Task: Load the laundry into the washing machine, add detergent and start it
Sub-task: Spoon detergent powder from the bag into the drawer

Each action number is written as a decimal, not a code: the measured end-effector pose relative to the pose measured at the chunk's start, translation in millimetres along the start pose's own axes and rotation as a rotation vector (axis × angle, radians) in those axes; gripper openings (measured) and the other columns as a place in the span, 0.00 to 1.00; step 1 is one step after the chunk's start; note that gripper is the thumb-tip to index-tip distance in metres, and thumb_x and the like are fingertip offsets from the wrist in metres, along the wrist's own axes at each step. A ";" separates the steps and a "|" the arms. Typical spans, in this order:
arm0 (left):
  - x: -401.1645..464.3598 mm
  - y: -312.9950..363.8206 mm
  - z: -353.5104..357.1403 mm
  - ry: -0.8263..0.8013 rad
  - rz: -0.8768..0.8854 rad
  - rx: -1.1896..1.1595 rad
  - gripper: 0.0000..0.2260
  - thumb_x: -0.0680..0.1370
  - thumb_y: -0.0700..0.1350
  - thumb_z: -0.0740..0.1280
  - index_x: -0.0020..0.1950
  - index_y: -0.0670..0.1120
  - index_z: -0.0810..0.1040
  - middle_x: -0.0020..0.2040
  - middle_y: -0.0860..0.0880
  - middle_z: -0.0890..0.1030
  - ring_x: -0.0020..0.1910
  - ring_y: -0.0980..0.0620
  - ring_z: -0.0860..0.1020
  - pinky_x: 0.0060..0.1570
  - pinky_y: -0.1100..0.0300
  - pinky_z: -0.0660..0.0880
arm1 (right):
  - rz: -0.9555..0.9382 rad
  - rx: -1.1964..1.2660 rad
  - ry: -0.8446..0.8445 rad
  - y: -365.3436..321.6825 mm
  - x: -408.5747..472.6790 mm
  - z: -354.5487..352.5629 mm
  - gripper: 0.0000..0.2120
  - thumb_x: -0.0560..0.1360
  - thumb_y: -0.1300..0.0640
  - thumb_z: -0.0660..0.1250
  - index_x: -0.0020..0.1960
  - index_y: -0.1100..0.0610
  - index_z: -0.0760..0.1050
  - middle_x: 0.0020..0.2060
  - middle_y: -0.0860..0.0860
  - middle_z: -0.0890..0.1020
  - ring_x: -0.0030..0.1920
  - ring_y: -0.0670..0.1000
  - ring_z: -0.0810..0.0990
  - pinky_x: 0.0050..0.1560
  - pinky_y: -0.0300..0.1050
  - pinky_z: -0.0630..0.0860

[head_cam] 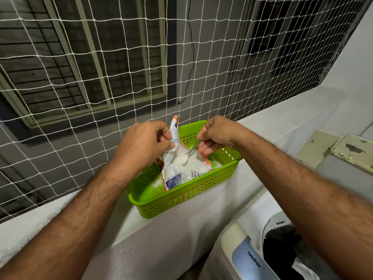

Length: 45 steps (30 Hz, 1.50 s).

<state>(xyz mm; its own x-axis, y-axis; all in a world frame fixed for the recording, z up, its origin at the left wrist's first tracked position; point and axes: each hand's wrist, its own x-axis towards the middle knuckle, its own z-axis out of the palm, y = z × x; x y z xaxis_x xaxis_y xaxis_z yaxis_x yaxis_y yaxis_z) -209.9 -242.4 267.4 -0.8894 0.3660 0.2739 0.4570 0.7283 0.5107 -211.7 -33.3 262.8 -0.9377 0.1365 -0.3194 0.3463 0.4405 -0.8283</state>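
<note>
From the head view, I have the detergent packet (pixel 179 168) at frame centre, standing in the green basket (pixel 181 199) on a white ledge (pixel 201 229). My left hand (pixel 141 146) pinches the packet's torn top edge open. My right hand (pixel 214 134) pinches a spoon (pixel 190 151), its bowl heaped with powder just over the mouth. The washing machine (pixel 252 249) lies lower right, nearer my right arm, with laundry inside. I judge the spoonful must travel there. Netting (pixel 80 77) fills the upper frame.

Basket (pixel 181 197) lime green, slotted grid pattern. Detergent bag (pixel 177 170) white, blue print, orange edges. Net (pixel 101 57) white. Washer (pixel 246 257) white, blue panel.
</note>
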 end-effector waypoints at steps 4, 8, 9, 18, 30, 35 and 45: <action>2.1 0.2 1.8 0.004 0.014 -0.012 0.09 0.68 0.50 0.77 0.36 0.54 0.77 0.32 0.58 0.80 0.34 0.63 0.77 0.35 0.66 0.69 | -0.043 0.008 0.030 -0.2 -9.8 -17.2 0.06 0.79 0.68 0.62 0.44 0.64 0.74 0.35 0.61 0.81 0.26 0.49 0.82 0.28 0.41 0.81; 1.9 6.1 3.0 0.049 0.037 0.009 0.08 0.70 0.51 0.75 0.37 0.52 0.78 0.33 0.55 0.80 0.35 0.58 0.78 0.36 0.61 0.70 | -0.049 0.120 0.057 4.9 -18.9 -32.7 0.05 0.79 0.68 0.62 0.45 0.65 0.75 0.35 0.60 0.82 0.28 0.49 0.83 0.28 0.40 0.81; 2.1 8.2 2.9 0.068 0.044 0.015 0.07 0.70 0.51 0.75 0.38 0.52 0.78 0.33 0.55 0.80 0.35 0.56 0.77 0.36 0.61 0.70 | -0.046 0.163 0.056 6.7 -20.6 -35.6 0.06 0.79 0.68 0.62 0.45 0.64 0.75 0.34 0.60 0.82 0.28 0.49 0.84 0.28 0.40 0.81; 4.9 30.7 4.2 0.144 0.084 0.011 0.05 0.72 0.50 0.73 0.39 0.52 0.79 0.31 0.55 0.77 0.31 0.64 0.72 0.31 0.75 0.63 | -0.056 0.455 0.070 23.3 -37.9 -56.2 0.07 0.79 0.66 0.61 0.44 0.61 0.76 0.29 0.54 0.84 0.31 0.48 0.85 0.31 0.39 0.82; 4.8 95.1 30.8 0.099 0.215 -0.003 0.05 0.73 0.52 0.72 0.40 0.53 0.78 0.31 0.57 0.75 0.34 0.56 0.74 0.35 0.61 0.62 | -0.110 0.597 0.201 51.6 -73.7 -105.1 0.06 0.79 0.68 0.61 0.47 0.64 0.75 0.31 0.56 0.84 0.32 0.49 0.85 0.30 0.39 0.81; -7.0 141.6 62.5 0.037 0.281 -0.050 0.05 0.73 0.51 0.72 0.41 0.51 0.80 0.36 0.55 0.80 0.38 0.55 0.77 0.35 0.60 0.67 | -0.091 0.618 0.339 84.3 -109.5 -145.9 0.03 0.78 0.67 0.63 0.48 0.65 0.76 0.33 0.57 0.84 0.33 0.49 0.85 0.31 0.39 0.81; -47.7 221.4 186.3 -0.269 0.359 -0.169 0.04 0.73 0.50 0.71 0.42 0.50 0.80 0.36 0.56 0.79 0.39 0.56 0.77 0.38 0.62 0.67 | 0.053 0.737 0.601 211.8 -189.0 -206.8 0.04 0.78 0.67 0.63 0.46 0.63 0.75 0.32 0.57 0.84 0.31 0.49 0.85 0.30 0.40 0.81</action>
<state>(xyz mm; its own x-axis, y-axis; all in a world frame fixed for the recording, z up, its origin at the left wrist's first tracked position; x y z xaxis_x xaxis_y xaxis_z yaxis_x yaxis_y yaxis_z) -68.6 9.3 215.6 -0.6360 0.7308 0.2479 0.7120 0.4318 0.5537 33.1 217.7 242.9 -0.7065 0.6641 -0.2445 0.1265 -0.2214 -0.9669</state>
